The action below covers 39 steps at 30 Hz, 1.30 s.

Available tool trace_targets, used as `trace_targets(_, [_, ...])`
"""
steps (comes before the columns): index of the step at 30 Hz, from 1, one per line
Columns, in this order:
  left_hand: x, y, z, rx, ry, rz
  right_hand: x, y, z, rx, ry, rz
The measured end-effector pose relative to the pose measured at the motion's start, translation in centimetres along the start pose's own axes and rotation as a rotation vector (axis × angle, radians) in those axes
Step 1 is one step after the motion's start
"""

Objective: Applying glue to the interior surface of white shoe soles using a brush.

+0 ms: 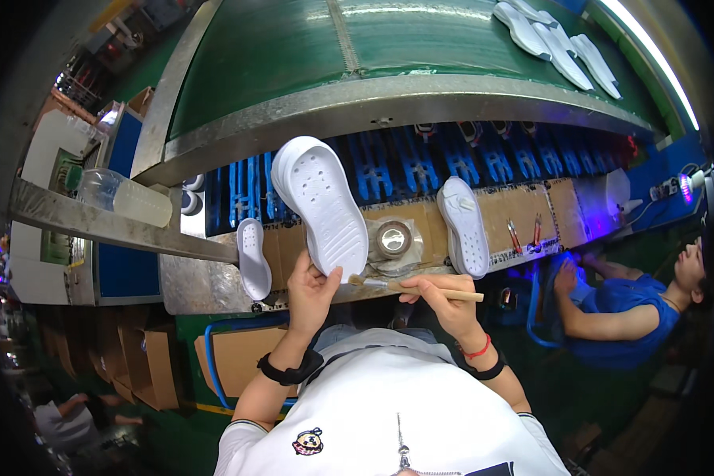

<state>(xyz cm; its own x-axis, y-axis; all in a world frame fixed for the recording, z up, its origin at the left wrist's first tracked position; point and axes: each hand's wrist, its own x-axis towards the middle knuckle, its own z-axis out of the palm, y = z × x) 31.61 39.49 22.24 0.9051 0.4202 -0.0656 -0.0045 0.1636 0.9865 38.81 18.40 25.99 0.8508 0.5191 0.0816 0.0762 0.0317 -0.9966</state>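
My left hand grips a white shoe sole by its narrower near end, its hollow inner side with small holes facing up. My right hand is closed around the wooden handle of a brush. The bristles point left and lie close by the sole's near end, beside my left thumb; whether they touch it I cannot tell. Beyond the brush, a round container with a dark centre rests on a clear plastic sheet. Another white sole lies left of my left hand, and a white shoe piece lies to the right.
A cardboard-covered bench runs ahead of me with two small red-handled tools on it. Behind it stand blue racks, under a green conveyor belt carrying several white soles. A person in blue sits at the right.
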Motion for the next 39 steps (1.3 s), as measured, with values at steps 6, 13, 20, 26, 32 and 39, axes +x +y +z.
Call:
trace_targets(6, [-0.1,0.5,1.0,0.025,-0.032,0.003,0.3,-0.4,-0.6,-0.040,-0.006,-0.050])
trace_targets(13, [0.1,0.7,1.3,0.041,-0.042,0.015,0.4,-1.2,-1.8,-0.104,0.002,-0.151])
trace_targets(20, [0.6,0.7,2.0,0.019,-0.057,0.013,0.9,-1.6,-2.8,-0.247,-0.032,-0.219])
trace_targets(26, [1.3,1.3,3.7,0.036,-0.135,-0.017,-0.2,-2.9,-4.4,-0.294,0.040,-0.221])
trace_targets(32, [6.4,6.1,10.4,-0.208,-0.418,-0.103,-4.0,-3.5,-8.8,0.057,0.811,-0.171])
trace_targets(39, [22.6,12.8,23.6,-0.631,-0.505,-0.079,-4.9,-3.1,-9.4,0.078,0.842,-0.161])
